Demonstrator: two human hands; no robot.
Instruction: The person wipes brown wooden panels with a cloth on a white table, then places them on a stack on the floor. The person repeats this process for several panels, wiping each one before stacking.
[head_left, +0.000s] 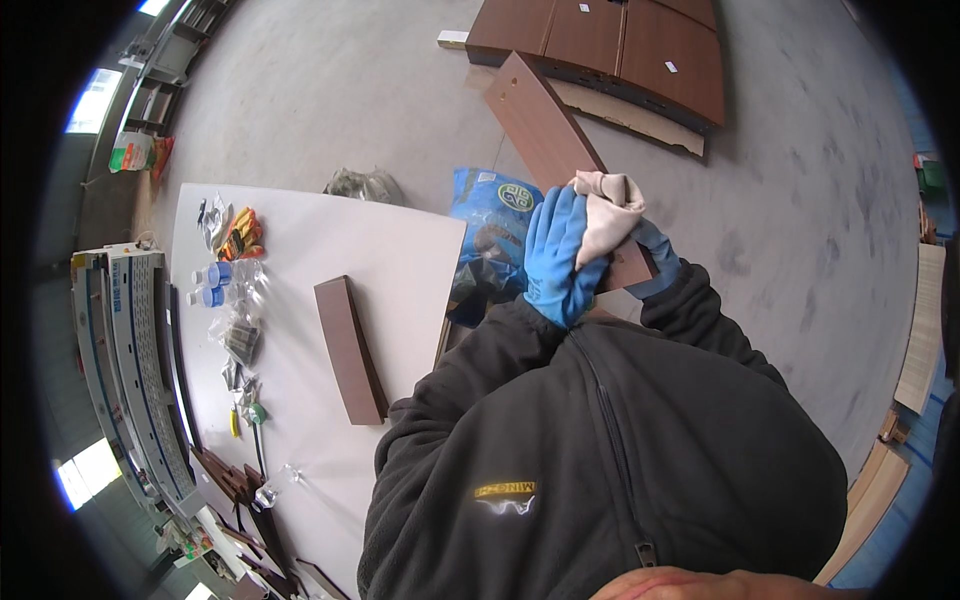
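A long reddish-brown wooden board point(545, 120) slants away from me, its near end close to my chest. My left hand point(558, 250), in a blue work glove, lies along the board's left side with its fingers together and holds a crumpled cream cloth point(612, 210) against the board. Its thumb is hidden by the cloth. My right hand point(655, 262), gloved in blue too, grips the board's near end from the right side. Most of its fingers are hidden behind the board.
On the left stands a white table point(290, 350) with a stack of brown boards point(350, 350), plastic bottles point(213, 285) and orange gloves point(242, 235). A blue bag point(485, 235) is beside the table. Larger brown panels point(620, 45) lie on the far floor.
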